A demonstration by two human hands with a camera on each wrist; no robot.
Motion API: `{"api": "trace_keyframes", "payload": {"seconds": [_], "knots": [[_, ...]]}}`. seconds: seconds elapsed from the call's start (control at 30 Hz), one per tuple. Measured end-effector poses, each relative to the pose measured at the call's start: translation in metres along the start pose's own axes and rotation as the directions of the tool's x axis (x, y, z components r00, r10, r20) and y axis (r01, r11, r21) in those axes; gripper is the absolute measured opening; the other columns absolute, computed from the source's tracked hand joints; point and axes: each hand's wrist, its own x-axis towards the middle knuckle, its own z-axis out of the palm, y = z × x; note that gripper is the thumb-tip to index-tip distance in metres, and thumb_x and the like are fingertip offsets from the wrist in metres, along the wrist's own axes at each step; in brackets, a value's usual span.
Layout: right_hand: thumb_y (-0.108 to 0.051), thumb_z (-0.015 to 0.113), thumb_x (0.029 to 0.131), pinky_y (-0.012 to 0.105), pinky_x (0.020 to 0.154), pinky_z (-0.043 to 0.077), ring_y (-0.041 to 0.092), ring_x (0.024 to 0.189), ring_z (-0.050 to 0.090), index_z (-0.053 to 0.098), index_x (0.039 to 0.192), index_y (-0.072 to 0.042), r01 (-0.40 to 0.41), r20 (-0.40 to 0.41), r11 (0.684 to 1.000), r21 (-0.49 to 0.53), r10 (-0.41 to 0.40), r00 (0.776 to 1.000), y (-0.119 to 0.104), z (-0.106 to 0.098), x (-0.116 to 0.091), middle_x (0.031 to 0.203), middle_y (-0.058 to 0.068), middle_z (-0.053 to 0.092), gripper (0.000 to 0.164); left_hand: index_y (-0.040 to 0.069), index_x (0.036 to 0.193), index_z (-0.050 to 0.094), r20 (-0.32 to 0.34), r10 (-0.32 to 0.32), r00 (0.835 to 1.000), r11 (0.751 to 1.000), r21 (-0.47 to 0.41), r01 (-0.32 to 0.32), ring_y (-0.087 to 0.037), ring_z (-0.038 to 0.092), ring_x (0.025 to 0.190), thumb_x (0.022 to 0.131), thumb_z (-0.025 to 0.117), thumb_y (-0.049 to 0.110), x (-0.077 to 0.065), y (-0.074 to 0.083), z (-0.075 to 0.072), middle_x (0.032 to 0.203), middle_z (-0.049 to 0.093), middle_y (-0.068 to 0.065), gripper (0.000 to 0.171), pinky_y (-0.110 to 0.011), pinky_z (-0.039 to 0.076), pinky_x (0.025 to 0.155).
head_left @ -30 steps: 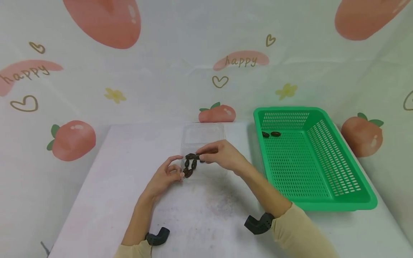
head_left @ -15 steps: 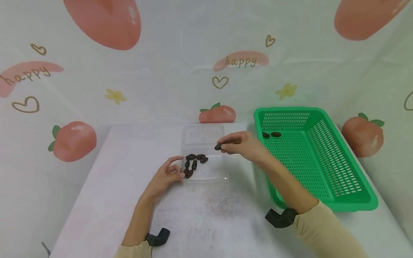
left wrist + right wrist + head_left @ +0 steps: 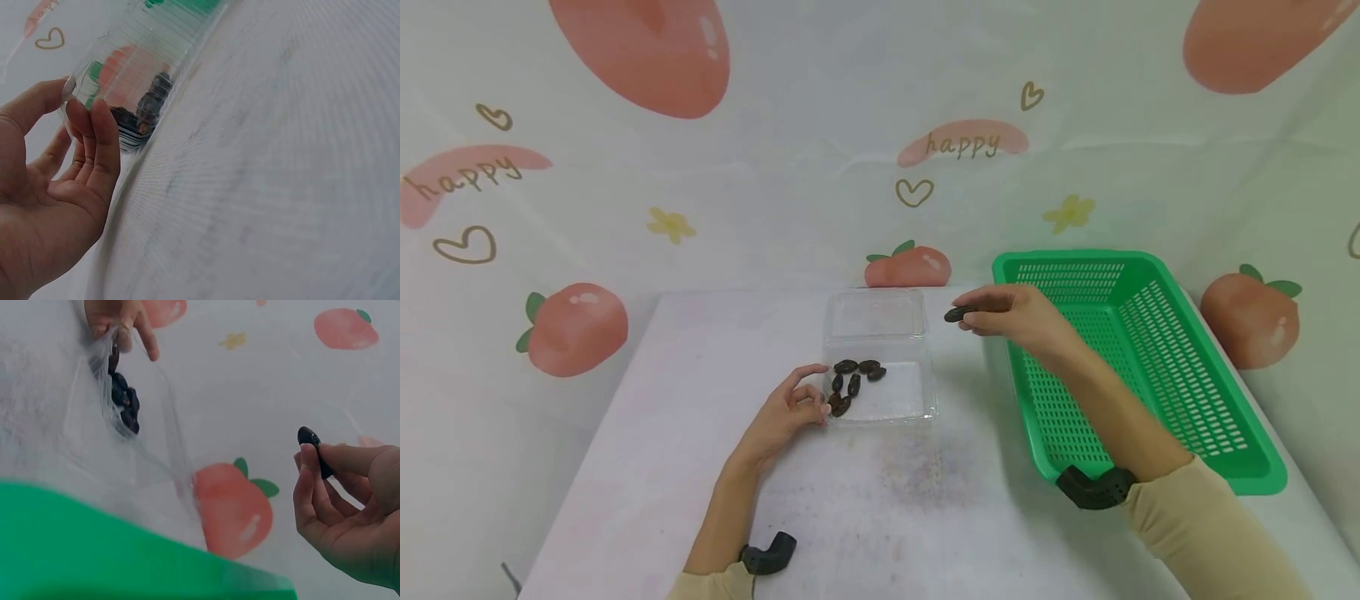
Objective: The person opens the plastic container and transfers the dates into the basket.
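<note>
A clear plastic clamshell box [image 3: 891, 398] lies on the table, its lid [image 3: 877, 314] folded back flat toward the wall. Several dark, glossy, oval date-like fruits [image 3: 853, 385] sit along its left and back sides. My left hand [image 3: 786, 412] pinches the box's left rim between thumb and curled fingers; in the left wrist view that hand [image 3: 69, 162] is at the box's end. Up in the air between box and basket, my right hand [image 3: 1018, 319] pinches one dark date-like fruit [image 3: 317, 450] by thumb and fingertips, about half of it sticking out.
A green slotted basket [image 3: 1262, 450] stands on the right of the white table [image 3: 737, 350], beneath my right forearm. A fabric backdrop [image 3: 790, 167] with peach prints rises right behind the table. Each wrist wears a black camera mount [image 3: 769, 554].
My right hand has lifted away from the box and moved right and back with a date-like fruit, now covering the two fruits seen earlier in the basket. My left hand has stayed at the box.
</note>
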Motion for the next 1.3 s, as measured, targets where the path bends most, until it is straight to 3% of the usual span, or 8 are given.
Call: {"api": "trace_keyframes", "payload": {"seconds": [0.33, 0.63, 1.03, 1.3], "knots": [[-0.02, 0.068, 0.096, 0.03, 0.093, 0.053, 0.015, 0.105, 0.067, 0.063, 0.129, -0.002, -0.009, -0.027, 0.999, -0.048, 0.007, 1.0, 0.01, -0.031, -0.004, 0.119, 0.007, 0.069, 0.039, 0.017, 0.146, 0.042, 0.016, 0.021, 1.0, 1.0, -0.006, -0.021, -0.021, 0.061, 0.078, 0.089, 0.07, 0.001, 0.0, -0.001, -0.001, 0.087, 0.053, -0.004, 0.065, -0.037, 0.057, 0.077], [-0.018, 0.065, 0.097, 0.029, 0.095, 0.052, 0.014, 0.106, 0.067, 0.058, 0.133, 0.002, -0.025, -0.077, 1.0, -0.013, 0.024, 0.997, 0.022, -0.062, -0.01, 0.12, 0.008, 0.067, 0.042, 0.016, 0.145, 0.043, 0.005, 0.014, 1.0, 1.0, -0.015, -0.014, -0.018, 0.06, 0.078, 0.087, 0.071, 0.001, 0.001, -0.001, 0.0, 0.087, 0.053, -0.004, 0.067, -0.035, 0.057, 0.076], [-0.013, 0.065, 0.097, 0.029, 0.094, 0.052, 0.01, 0.105, 0.068, 0.054, 0.136, 0.007, -0.009, -0.172, 0.992, 0.124, 0.031, 0.985, 0.045, -0.093, -0.011, 0.113, -0.002, 0.069, 0.045, 0.01, 0.148, 0.039, 0.019, 0.027, 0.999, 0.999, -0.026, -0.027, -0.017, 0.06, 0.077, 0.087, 0.07, 0.0, -0.001, 0.002, 0.0, 0.087, 0.052, -0.004, 0.069, -0.034, 0.057, 0.076], [-0.006, 0.06, 0.099, 0.024, 0.091, 0.053, 0.009, 0.103, 0.068, 0.059, 0.131, 0.002, 0.06, -0.152, 0.964, 0.261, -0.021, 0.988, 0.064, -0.112, -0.014, 0.114, 0.0, 0.068, 0.034, 0.009, 0.148, 0.038, 0.024, 0.029, 0.999, 0.999, -0.028, -0.029, -0.016, 0.06, 0.078, 0.087, 0.07, -0.001, -0.001, 0.002, 0.0, 0.087, 0.051, -0.004, 0.069, -0.034, 0.057, 0.076]]}}
